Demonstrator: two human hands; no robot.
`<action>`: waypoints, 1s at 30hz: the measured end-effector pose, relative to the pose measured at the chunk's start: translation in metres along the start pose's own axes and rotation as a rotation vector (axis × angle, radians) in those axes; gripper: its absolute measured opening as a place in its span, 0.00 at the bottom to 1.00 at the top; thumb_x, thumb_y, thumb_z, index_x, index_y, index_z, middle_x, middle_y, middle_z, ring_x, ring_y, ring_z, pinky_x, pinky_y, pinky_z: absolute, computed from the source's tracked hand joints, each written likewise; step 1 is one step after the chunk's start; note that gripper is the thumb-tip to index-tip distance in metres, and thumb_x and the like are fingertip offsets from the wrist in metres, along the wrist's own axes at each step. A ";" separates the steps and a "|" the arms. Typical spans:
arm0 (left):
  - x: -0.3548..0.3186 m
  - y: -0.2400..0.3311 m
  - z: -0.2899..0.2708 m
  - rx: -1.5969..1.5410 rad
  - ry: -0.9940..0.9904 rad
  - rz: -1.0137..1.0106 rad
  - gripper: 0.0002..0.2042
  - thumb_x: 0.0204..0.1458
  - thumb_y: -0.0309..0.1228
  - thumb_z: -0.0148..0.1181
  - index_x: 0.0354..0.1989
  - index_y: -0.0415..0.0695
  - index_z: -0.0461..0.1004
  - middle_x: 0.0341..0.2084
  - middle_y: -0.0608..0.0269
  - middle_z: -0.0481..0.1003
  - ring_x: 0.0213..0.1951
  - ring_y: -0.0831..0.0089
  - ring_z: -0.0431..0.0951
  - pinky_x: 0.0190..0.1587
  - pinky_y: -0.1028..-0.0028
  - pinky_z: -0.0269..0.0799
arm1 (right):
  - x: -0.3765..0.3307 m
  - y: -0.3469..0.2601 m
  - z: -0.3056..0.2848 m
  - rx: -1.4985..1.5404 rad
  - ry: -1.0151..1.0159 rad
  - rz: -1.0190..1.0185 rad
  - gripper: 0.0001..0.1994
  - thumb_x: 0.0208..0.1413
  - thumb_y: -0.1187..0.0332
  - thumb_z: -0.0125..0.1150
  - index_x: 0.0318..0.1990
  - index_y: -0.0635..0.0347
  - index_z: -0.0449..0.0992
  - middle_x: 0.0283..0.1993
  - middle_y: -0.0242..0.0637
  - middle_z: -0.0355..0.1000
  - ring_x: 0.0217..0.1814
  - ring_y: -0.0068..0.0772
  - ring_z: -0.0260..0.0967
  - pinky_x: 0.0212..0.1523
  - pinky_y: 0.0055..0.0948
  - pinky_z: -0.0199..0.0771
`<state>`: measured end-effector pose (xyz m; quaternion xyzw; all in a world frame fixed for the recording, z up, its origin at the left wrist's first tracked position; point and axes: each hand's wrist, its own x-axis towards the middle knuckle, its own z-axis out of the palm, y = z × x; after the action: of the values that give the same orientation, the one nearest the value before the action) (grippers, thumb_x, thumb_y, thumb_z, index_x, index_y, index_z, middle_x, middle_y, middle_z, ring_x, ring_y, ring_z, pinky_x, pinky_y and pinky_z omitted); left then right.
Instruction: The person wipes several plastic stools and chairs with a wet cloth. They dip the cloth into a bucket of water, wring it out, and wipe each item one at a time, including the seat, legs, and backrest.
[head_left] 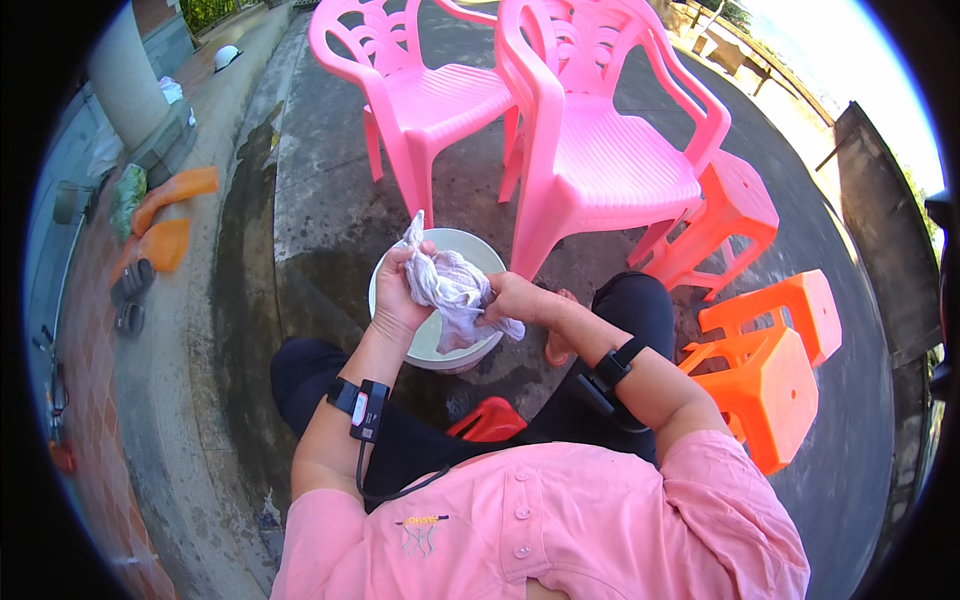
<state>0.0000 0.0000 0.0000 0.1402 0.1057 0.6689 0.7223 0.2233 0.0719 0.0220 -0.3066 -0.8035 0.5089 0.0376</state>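
A pale, twisted wet cloth (452, 288) hangs between both of my hands above a white bucket (470, 246) on the wet concrete. My left hand (398, 292) grips the cloth's upper left end, a corner sticking up past my fingers. At the cloth's right end my right hand (512, 297) is closed on it. Each wrist wears a black strap. I sit low, knees apart in black trousers, with the bucket between my legs.
Two pink plastic chairs (590, 150) stand just beyond the bucket. Orange plastic stools (765, 375) sit to my right, a red stool (490, 420) under me. A raised kerb (215, 300) runs along the left, with sandals (130, 295) and orange items (170, 215) past it.
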 end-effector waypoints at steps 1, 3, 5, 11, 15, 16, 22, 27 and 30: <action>-0.003 0.003 0.004 -0.029 -0.022 -0.029 0.17 0.51 0.39 0.61 0.45 0.41 0.76 0.40 0.57 0.79 0.47 0.57 0.79 0.53 0.57 0.75 | -0.003 -0.005 0.007 0.055 0.041 -0.005 0.25 0.50 0.73 0.68 0.58 0.53 0.77 0.45 0.35 0.80 0.47 0.31 0.76 0.54 0.35 0.74; -0.002 0.009 0.012 -0.060 0.019 -0.001 0.27 0.57 0.54 0.57 0.50 0.41 0.75 0.48 0.52 0.77 0.54 0.54 0.75 0.61 0.55 0.68 | -0.008 -0.017 0.007 0.255 0.127 -0.001 0.20 0.50 0.75 0.68 0.53 0.59 0.80 0.43 0.33 0.80 0.45 0.28 0.76 0.52 0.33 0.75; -0.002 0.013 0.019 -0.046 -0.054 -0.002 0.35 0.57 0.63 0.53 0.56 0.41 0.72 0.54 0.49 0.75 0.59 0.53 0.73 0.65 0.54 0.64 | -0.015 -0.029 -0.001 0.564 0.207 0.000 0.17 0.51 0.73 0.69 0.49 0.67 0.80 0.41 0.34 0.80 0.42 0.27 0.77 0.49 0.30 0.76; -0.006 -0.031 0.029 0.261 0.189 -0.104 0.28 0.53 0.38 0.68 0.60 0.38 0.68 0.54 0.52 0.75 0.56 0.57 0.74 0.63 0.58 0.67 | -0.025 -0.041 -0.020 0.328 0.157 0.073 0.13 0.57 0.69 0.66 0.46 0.68 0.81 0.35 0.30 0.77 0.37 0.22 0.73 0.40 0.26 0.73; -0.002 -0.033 0.012 0.411 0.368 -0.044 0.17 0.44 0.18 0.60 0.46 0.32 0.76 0.42 0.52 0.79 0.45 0.59 0.80 0.53 0.61 0.75 | -0.042 -0.028 0.000 0.556 0.214 0.116 0.11 0.56 0.69 0.66 0.43 0.66 0.83 0.33 0.29 0.78 0.35 0.22 0.73 0.38 0.27 0.71; -0.002 -0.029 0.008 0.550 0.377 0.024 0.16 0.42 0.17 0.60 0.43 0.30 0.76 0.40 0.51 0.79 0.42 0.59 0.81 0.49 0.61 0.76 | -0.040 -0.027 0.004 0.614 0.256 0.130 0.11 0.56 0.70 0.66 0.43 0.65 0.83 0.34 0.31 0.79 0.35 0.23 0.74 0.37 0.27 0.71; 0.008 -0.015 -0.021 1.277 0.517 0.295 0.12 0.31 0.19 0.57 0.28 0.32 0.78 0.22 0.63 0.76 0.26 0.71 0.75 0.32 0.71 0.70 | -0.052 -0.013 0.017 0.545 0.204 0.321 0.14 0.54 0.70 0.66 0.48 0.64 0.81 0.39 0.31 0.79 0.41 0.28 0.73 0.41 0.30 0.72; 0.002 -0.015 -0.004 0.855 0.356 0.258 0.13 0.36 0.16 0.55 0.33 0.34 0.79 0.29 0.60 0.80 0.30 0.69 0.78 0.38 0.70 0.73 | -0.044 -0.005 0.032 -0.447 0.892 -0.148 0.12 0.53 0.73 0.65 0.44 0.67 0.77 0.36 0.31 0.77 0.35 0.28 0.76 0.36 0.35 0.76; -0.006 -0.030 0.028 0.748 0.256 0.194 0.17 0.43 0.18 0.55 0.44 0.34 0.77 0.36 0.53 0.81 0.38 0.62 0.82 0.44 0.67 0.76 | -0.020 0.002 0.033 0.325 0.524 -0.110 0.11 0.56 0.73 0.60 0.47 0.62 0.74 0.40 0.30 0.75 0.37 0.28 0.76 0.34 0.31 0.76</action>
<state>0.0373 -0.0094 0.0155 0.3182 0.4172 0.6613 0.5360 0.2284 0.0359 0.0094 -0.3736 -0.6899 0.5314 0.3195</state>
